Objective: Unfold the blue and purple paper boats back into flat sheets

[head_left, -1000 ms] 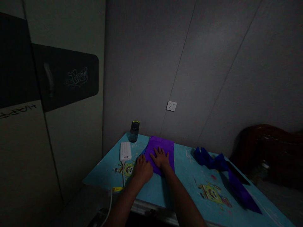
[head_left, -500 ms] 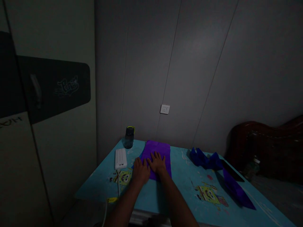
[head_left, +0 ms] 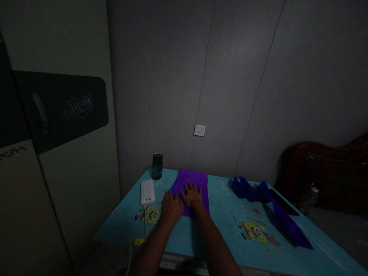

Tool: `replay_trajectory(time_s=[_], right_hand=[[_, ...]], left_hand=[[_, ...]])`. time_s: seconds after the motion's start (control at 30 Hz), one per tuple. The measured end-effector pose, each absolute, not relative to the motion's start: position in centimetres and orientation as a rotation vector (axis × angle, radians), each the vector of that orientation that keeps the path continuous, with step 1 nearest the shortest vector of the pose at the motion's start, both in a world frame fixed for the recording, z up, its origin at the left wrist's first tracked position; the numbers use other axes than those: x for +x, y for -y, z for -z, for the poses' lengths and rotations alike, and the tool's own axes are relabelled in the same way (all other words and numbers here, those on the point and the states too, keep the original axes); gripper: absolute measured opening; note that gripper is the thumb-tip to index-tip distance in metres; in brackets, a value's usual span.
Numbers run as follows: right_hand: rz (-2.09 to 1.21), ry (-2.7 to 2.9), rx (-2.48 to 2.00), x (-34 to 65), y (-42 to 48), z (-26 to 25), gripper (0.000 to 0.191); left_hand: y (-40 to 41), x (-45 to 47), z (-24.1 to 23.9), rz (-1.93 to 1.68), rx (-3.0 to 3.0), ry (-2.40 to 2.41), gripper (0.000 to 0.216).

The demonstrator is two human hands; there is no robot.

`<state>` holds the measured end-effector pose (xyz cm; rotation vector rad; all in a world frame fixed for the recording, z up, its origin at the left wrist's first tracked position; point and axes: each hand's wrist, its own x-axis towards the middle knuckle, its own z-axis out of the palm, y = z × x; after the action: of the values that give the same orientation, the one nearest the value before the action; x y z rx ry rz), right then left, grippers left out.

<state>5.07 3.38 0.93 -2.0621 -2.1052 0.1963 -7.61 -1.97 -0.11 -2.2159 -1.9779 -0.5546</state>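
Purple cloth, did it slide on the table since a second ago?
No. The purple cloth sits the same way beside the bottle and power bank, right hand flat on it, left hand at its near edge. Only the camera turned.

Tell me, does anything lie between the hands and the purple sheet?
Nothing visible does. The right hand lies flat on the purple sheet, and the left hand lies at its left edge. The power bank and the bottle stand apart, to the left.
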Motion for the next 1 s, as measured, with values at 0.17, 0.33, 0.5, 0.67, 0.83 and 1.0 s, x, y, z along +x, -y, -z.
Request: replay_trajectory(time_s=[0.17,0.33,0.5,0.67,0.83,1.0], right_hand=[[-0.185,2.103,-2.053,5.2,-3.6,-0.7,0.071],[-0.184,2.091,-2.055,5.2,-3.4,-0.7,0.071],[-0.215,2.130,-2.104,5.3,-3.9,-0.7,0.072],[-0.282,2.235,-2.127,4.9,-6.8,-1.4,0.079],[-0.343,2.261,-2.068,4.2,-10.8,-2.2,0.076],[-0.331,2.243,-2.072,4.3,-14.2,-1.5,0.076]], left_hand=[[1.9,-7.5,0.2,0.583,-2.240,1.993,0.054],[1.7,-7.4,0.2,0.543,-2.249,2.034,0.057],[1.2,-7.4,1.2,0.482,-2.282,2.006,0.058],[0.7,-7.3,1.9,0.474,-2.287,2.016,0.057],[0.6,-7.1,1.9,0.526,-2.287,2.030,0.055],[0.1,-7.1,3.1,0.560,-2.246,2.049,0.056]])
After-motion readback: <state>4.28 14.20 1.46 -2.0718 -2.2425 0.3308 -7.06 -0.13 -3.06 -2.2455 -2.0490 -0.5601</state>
